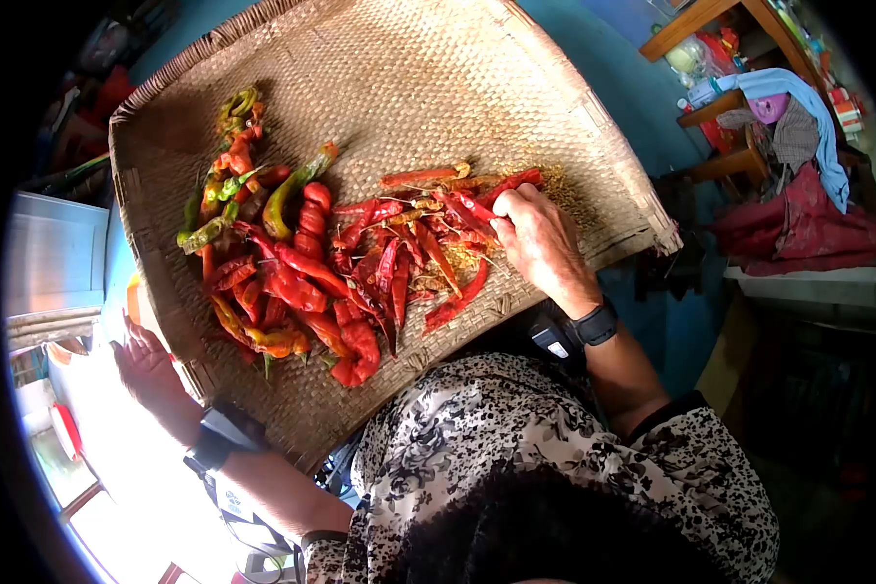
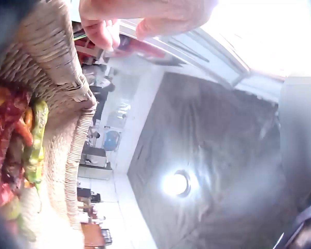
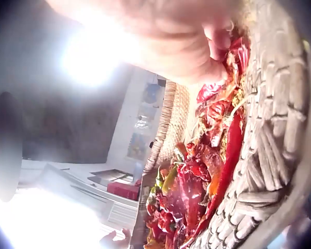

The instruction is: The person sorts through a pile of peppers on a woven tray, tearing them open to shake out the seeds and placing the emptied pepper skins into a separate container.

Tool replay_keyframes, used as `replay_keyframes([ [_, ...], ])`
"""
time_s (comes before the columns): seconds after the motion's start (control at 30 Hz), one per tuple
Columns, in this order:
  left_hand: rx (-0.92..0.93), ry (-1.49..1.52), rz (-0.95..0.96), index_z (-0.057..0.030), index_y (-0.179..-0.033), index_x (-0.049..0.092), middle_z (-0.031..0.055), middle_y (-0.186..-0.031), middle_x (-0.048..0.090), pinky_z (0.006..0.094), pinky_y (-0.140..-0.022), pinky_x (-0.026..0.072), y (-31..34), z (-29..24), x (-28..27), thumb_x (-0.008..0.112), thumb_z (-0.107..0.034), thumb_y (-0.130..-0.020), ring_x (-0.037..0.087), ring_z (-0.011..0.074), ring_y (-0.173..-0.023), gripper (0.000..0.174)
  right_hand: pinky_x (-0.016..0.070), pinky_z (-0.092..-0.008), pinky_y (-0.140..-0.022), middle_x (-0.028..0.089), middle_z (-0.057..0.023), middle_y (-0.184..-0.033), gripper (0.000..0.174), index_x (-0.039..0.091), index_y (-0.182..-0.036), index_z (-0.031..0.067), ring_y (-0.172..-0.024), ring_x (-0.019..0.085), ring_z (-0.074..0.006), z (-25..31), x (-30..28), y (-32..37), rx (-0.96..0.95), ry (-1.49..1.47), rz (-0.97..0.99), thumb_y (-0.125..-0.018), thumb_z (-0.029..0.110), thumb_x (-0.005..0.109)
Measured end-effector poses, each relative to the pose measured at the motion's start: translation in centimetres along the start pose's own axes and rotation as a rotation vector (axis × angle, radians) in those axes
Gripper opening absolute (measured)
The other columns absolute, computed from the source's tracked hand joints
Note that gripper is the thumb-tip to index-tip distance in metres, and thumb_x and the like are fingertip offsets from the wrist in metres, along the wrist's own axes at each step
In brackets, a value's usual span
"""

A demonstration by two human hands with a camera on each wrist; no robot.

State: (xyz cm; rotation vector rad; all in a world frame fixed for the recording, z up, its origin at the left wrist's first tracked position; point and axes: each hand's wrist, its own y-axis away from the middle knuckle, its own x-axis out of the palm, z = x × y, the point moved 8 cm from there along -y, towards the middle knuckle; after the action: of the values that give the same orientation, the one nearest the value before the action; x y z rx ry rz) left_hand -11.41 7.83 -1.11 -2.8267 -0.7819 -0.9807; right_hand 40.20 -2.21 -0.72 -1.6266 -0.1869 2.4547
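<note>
A woven tray (image 1: 399,97) holds a heap of peppers. Dried red chillies (image 1: 399,258) lie in its middle, and larger fresh red peppers (image 1: 307,282) are to the left with some green ones (image 1: 292,195). My right hand (image 1: 545,243) pinches a red chilli (image 1: 511,185) at the heap's right end. In the right wrist view its curled fingers (image 3: 215,44) are down among the chillies. My left hand (image 1: 151,365) is just outside the tray's left rim, its fingers loose and holding nothing; the left wrist view shows it above the rim (image 2: 72,78).
Loose yellow seeds (image 1: 569,200) are scattered near the tray's right corner. The tray's near edge comes up to the person's patterned shirt (image 1: 477,419). At the right, clothes (image 1: 808,224) are piled by a wooden frame (image 1: 691,29). Bright light comes from the lower left.
</note>
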Motion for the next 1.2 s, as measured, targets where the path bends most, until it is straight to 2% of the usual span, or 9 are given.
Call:
replay_keyframes([
  [0.03, -0.062, 0.225, -0.032, 0.0113, -0.136, 0.023, 0.0233, -0.138, 0.035, 0.0356, -0.098, 0.0468, -3.1, 0.6, -4.3, 0.051, -0.015, -0.093, 0.043, 0.0279, -0.124, 0.058, 0.0472, -0.0420, -0.065, 0.055, -0.0135, -0.082, 0.012, 0.054, -0.086, 0.0040, -0.076, 0.058, -0.0340, 0.0, -0.4, 0.0, -0.010, -0.061, -0.047, -0.079, 0.005, 0.064],
  [0.13, -0.094, 0.161, 0.011, 0.0116, -0.135, 0.024, 0.0232, -0.139, 0.033, 0.0379, -0.098, 0.0457, -1.7, 1.0, -3.2, 0.050, -0.016, -0.094, 0.044, 0.0295, -0.121, 0.056, 0.0473, -0.0392, -0.060, 0.057, -0.0122, -0.078, 0.014, 0.051, -0.085, 0.0044, -0.069, 0.059, -0.0297, 0.2, -1.6, 0.0, -0.026, -0.179, -0.172, -0.079, 0.002, 0.063],
  [0.33, 0.290, -0.649, 0.223, -0.0023, -0.116, 0.059, 0.0079, -0.099, 0.062, 0.0270, -0.077, 0.0479, 13.4, 2.2, 14.7, 0.053, -0.022, -0.094, 0.059, 0.0156, -0.090, 0.031, 0.0385, -0.0235, -0.040, 0.059, -0.0057, -0.070, 0.004, 0.054, -0.088, 0.0050, -0.053, 0.054, -0.0086, 5.6, -1.7, 1.5, -0.135, -0.593, -0.076, -0.089, 0.006, 0.058],
  [0.5, -0.366, -0.701, 0.892, -0.0004, -0.098, 0.061, 0.0011, -0.086, 0.064, 0.0227, -0.069, 0.0477, 22.6, 13.3, 17.3, 0.066, -0.010, -0.087, 0.057, 0.0086, -0.076, 0.016, 0.0456, -0.0380, -0.059, 0.057, -0.0123, -0.073, 0.013, 0.055, -0.090, 0.0036, -0.068, 0.058, -0.0316, 9.3, -1.3, 1.8, -0.263, -0.721, -0.022, -0.081, 0.002, 0.064],
  [0.73, -0.110, -0.862, 0.784, -0.0038, -0.088, 0.063, -0.0009, -0.069, 0.059, 0.0210, -0.056, 0.0416, 22.1, 11.8, 16.5, 0.066, -0.005, -0.085, 0.051, 0.0047, -0.063, 0.005, 0.0496, -0.0366, -0.059, 0.060, -0.0113, -0.080, 0.016, 0.056, -0.092, 0.0024, -0.070, 0.062, -0.0243, 8.2, 0.1, 1.8, -0.235, -0.691, 0.164, -0.081, 0.006, 0.067],
  [0.8, 0.090, -0.959, 0.639, -0.0059, -0.089, 0.064, -0.0016, -0.069, 0.059, 0.0198, -0.053, 0.0398, 19.5, 8.3, 16.1, 0.064, -0.010, -0.088, 0.050, 0.0038, -0.061, 0.005, 0.0503, -0.0354, -0.057, 0.059, -0.0108, -0.082, 0.017, 0.057, -0.094, 0.0016, -0.071, 0.060, -0.0220, 5.3, -0.9, 0.5, -0.299, -0.512, -0.054, -0.081, 0.007, 0.067],
  [0.93, 0.408, -0.653, 0.370, -0.0101, -0.077, 0.056, -0.0033, -0.060, 0.048, 0.0206, -0.050, 0.0297, 13.5, 1.2, 14.3, 0.057, -0.024, -0.093, 0.040, 0.0048, -0.055, 0.022, 0.0492, -0.0351, -0.069, 0.051, -0.0102, -0.089, 0.015, 0.057, -0.094, -0.0007, -0.087, 0.052, -0.0241, -0.3, -0.2, -1.3, -0.162, 0.100, -0.048, -0.080, -0.005, 0.058],
  [1.07, 0.245, -0.345, 0.130, -0.0022, -0.090, 0.058, 0.0009, -0.072, 0.055, 0.0205, -0.062, 0.0428, 5.4, -1.6, 6.3, 0.060, -0.020, -0.092, 0.050, 0.0074, -0.066, 0.018, 0.0464, -0.0403, -0.078, 0.054, -0.0154, -0.093, 0.026, 0.061, -0.101, 0.0002, -0.093, 0.054, -0.0328, -1.3, 0.3, -2.2, -0.129, 0.188, 0.050, -0.077, -0.007, 0.052],
  [1.2, 0.074, -0.043, 0.147, 0.0035, -0.107, 0.052, 0.0094, -0.096, 0.058, 0.0244, -0.072, 0.0480, -1.0, -0.2, -1.4, 0.057, -0.016, -0.092, 0.054, 0.0133, -0.084, 0.025, 0.0451, -0.0421, -0.075, 0.053, -0.0145, -0.092, 0.012, 0.056, -0.088, 0.0019, -0.092, 0.053, -0.0331, -1.1, -0.2, -2.4, -0.132, 0.123, 0.041, -0.078, -0.003, 0.058],
])
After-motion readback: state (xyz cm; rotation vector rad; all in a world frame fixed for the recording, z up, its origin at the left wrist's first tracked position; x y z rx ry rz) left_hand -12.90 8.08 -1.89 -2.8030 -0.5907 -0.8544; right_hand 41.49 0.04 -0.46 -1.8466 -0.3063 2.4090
